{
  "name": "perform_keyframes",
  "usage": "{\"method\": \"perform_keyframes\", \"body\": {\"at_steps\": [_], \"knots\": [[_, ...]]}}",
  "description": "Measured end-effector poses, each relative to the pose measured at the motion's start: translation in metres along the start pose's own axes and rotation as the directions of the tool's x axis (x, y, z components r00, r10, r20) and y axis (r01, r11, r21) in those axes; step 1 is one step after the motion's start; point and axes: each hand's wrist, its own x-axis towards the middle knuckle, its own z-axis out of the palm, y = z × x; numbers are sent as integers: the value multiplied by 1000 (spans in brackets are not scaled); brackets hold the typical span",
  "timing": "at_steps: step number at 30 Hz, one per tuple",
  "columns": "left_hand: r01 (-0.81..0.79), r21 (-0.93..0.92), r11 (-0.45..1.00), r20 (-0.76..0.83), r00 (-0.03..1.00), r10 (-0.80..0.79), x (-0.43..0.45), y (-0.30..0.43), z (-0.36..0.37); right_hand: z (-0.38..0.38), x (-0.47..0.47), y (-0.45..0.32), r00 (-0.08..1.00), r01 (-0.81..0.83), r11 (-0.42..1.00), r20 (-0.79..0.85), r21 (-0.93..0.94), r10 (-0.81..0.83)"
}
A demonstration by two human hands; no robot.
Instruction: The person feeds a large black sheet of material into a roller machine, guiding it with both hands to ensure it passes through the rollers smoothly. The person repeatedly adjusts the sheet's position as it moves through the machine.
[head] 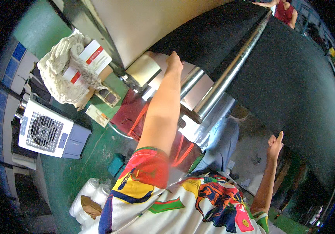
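Observation:
A wide black sheet (290, 79) spreads over the right side, with a shiny metal roller (234, 65) lying across it. My left hand (174, 62) is at the sheet's near left edge, below a large beige sheet or panel (144, 26); its fingers are bent, but their hold is unclear. Lower right, my right hand (275, 144) pinches the black sheet's lower edge, one digit on top. Between my hands are a second, shorter metal roller (192, 82) and shiny metal plates (198, 95).
A person in a red top (284, 13) stands at the sheet's far end. To the left are a white cloth bundle (59, 67) with printed cards, a fan unit (46, 130) and plastic-wrapped rolls (87, 196). Dark red fabric with orange straps (139, 121) lies below my left forearm.

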Motion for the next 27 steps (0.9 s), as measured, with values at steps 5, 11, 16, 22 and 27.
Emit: {"method": "perform_keyframes", "body": {"at_steps": [5, 11, 16, 22, 27], "knots": [[6, 45, 999, -211, 977, 3, -47, 22, 16, 12, -5, -11, 997, -76, 990, 0, 119, 76], [-250, 44, 967, 92, 965, 245, -13, 10, 1, 11, -3, -2, 996, -82, 976, -54, -203, 72], [115, 166, 979, 283, 946, -159, -68, 9, 30, 14, -3, -13, 996, 63, 810, -15, -583, -89], [118, 276, 954, 220, 958, -182, 20, 20, -1, 36, 3, -16, 958, -275, 961, -97, -27, 272], [172, 426, 888, 253, 920, -300, 28, 13, 3, 21, 2, -3, 999, 0, 995, 52, 96, -5]]}}
